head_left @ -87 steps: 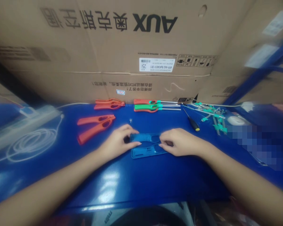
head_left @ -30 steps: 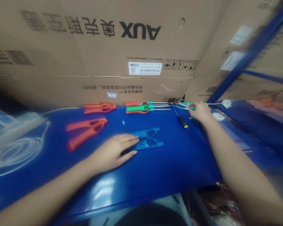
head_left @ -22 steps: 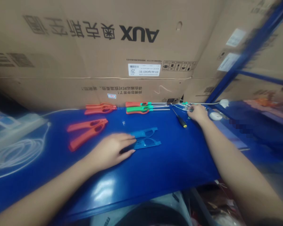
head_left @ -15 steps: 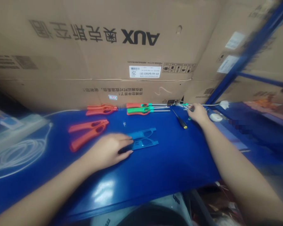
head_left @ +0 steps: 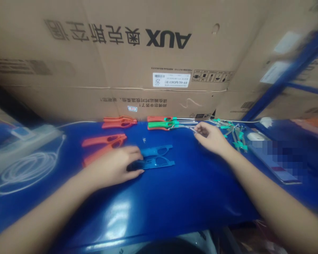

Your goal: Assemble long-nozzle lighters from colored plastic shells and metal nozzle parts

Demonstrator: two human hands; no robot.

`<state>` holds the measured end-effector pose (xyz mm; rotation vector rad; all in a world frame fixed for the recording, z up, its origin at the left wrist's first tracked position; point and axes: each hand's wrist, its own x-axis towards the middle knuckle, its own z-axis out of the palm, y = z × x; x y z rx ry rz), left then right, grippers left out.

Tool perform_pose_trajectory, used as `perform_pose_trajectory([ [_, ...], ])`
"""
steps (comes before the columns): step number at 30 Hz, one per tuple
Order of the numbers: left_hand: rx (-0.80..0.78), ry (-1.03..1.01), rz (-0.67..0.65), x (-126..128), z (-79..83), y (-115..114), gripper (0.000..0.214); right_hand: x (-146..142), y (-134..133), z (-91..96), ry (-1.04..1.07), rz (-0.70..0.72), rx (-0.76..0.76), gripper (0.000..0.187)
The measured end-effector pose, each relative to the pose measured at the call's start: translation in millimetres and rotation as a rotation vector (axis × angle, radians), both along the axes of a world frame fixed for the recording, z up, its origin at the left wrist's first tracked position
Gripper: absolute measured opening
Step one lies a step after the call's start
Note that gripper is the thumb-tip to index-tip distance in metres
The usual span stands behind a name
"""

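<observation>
My left hand is closed around the left end of two blue plastic handle shells, shaped like long-lighter casings, lying side by side on the blue tabletop. Their hollow looped ends point right. My right hand pinches a thin, pale, wire-like piece just above the table; blur hides its exact kind. Behind that piece lie red and green handles fitted with metal rods. Beyond my right wrist is a cluster of metal rods with green ends. Orange handle shells lie beside my left hand, partly covered by it.
A big cardboard box walls off the back. At the left are a white power strip and a coiled white cable. A flat, partly blurred-out item and a blue rack post are on the right.
My right hand has come left and nearer from the green-ended parts, bringing out the pale thin piece. My left hand stays on the blue shells. The black screwdriver is now hidden from sight.
</observation>
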<state>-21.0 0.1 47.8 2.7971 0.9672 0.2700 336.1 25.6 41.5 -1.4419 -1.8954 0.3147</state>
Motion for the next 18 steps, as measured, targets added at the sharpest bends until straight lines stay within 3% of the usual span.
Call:
perform_pose_trajectory([
  [6,0.083,-0.081,-0.005,7,-5.1,-2,0.034,-35,-19,-10.6,0.065,0.213,-0.117,0.014],
  [14,0.127,-0.119,-0.069,15,-15.4,-3,0.025,-36,-31,-3.0,-0.154,0.385,-0.108,0.015],
  [18,0.115,-0.106,-0.082,13,-12.4,-2,0.022,-36,-34,-1.4,-0.224,0.448,-0.086,0.012],
])
